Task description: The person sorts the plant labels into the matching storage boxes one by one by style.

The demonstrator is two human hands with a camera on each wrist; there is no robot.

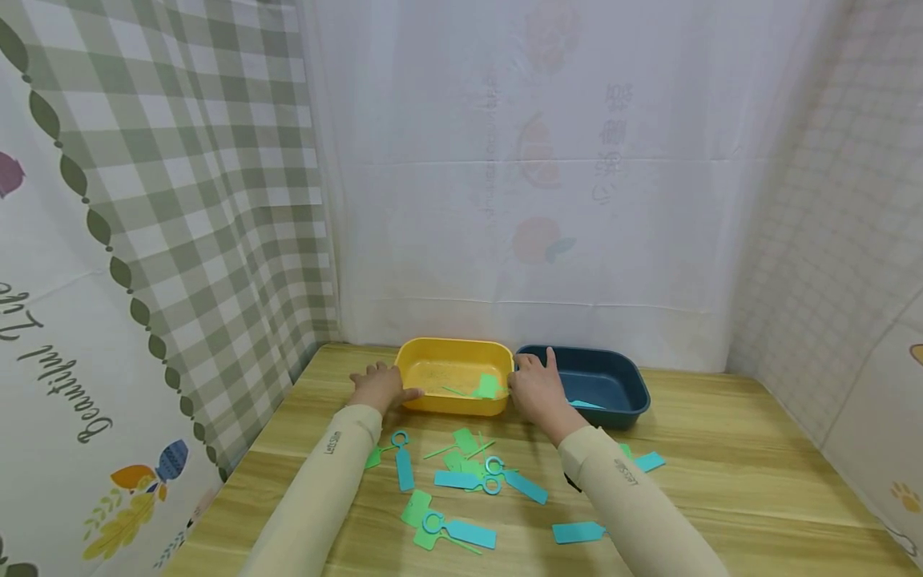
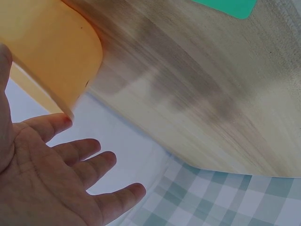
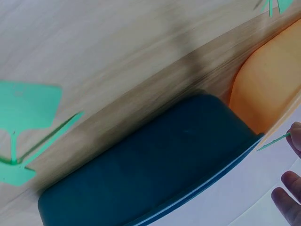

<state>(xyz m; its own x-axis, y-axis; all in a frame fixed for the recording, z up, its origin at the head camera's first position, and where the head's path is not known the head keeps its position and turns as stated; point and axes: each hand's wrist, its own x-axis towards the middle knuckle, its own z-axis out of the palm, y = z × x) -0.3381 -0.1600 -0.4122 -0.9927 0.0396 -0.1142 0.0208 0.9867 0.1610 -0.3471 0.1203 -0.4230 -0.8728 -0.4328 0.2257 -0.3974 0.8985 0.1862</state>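
My left hand (image 1: 378,386) is at the near left corner of the yellow bin (image 1: 454,407). Its thumb lies over the rim, and in the left wrist view the index fingertip touches the edge while the other fingers are spread. Over the right end of that bin, my right hand (image 1: 537,389) pinches a green tag; its thin tail (image 3: 273,141) sticks out of the fingers in the right wrist view. A green tag plate (image 1: 487,386) shows at the yellow bin's right end; whether it belongs to the pinched tail I cannot tell.
The dark blue bin (image 1: 627,390) stands right beside the yellow one, with a light blue piece (image 1: 586,405) inside. Nearer, several green tags (image 1: 417,507) and blue ring-ended tags (image 1: 472,534) lie scattered on the wooden table (image 1: 721,449). Cloth curtains (image 1: 447,200) hang behind and at both sides.
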